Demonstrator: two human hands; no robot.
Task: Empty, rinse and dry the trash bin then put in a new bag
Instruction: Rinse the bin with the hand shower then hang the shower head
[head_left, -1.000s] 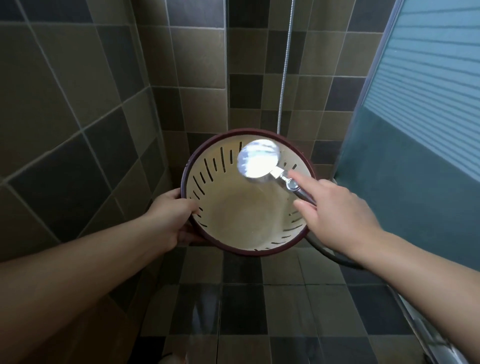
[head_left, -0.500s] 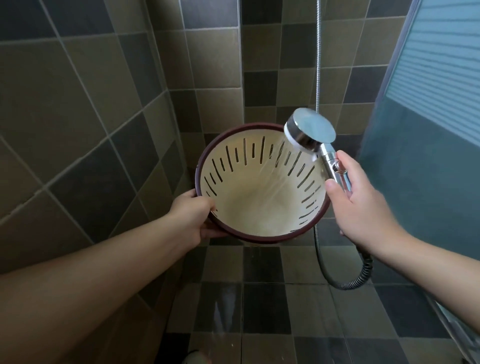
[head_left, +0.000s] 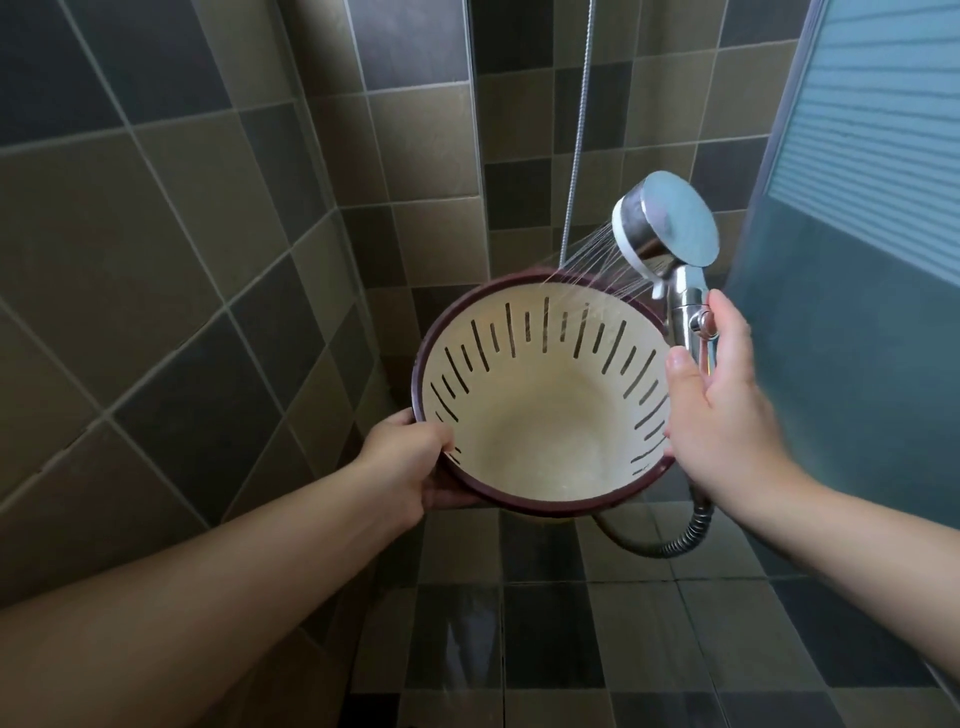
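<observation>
Nearest the camera, two bare forearms reach forward over a wet tiled floor (head_left: 545, 649). The left hand (head_left: 402, 457) grips the near-left rim of the trash bin (head_left: 545, 415), fingers curled under and round the dark red lip, holding it tilted in the air with its mouth turned up toward the viewer. The bin is a cream, slotted basket with nothing in it and no bag, so emptying looks done; rinsing is the step in hand, and drying and fitting a new bag are left. The right hand (head_left: 727, 410) is at the bin's right edge and holds the chrome handle of the shower head (head_left: 670, 228); the palm faces inward with thumb and fingers fairly straight, the handle lying against them, and how firmly the hidden fingers wrap it cannot be told. Fine jets of water leave the shower head leftward and down, striking the bin's far rim and upper inner wall. A ribbed metal hose (head_left: 680, 540) loops below the right hand, and beyond rise the tiled corner walls (head_left: 415, 156) and a frosted glass door (head_left: 857, 208) at right.
</observation>
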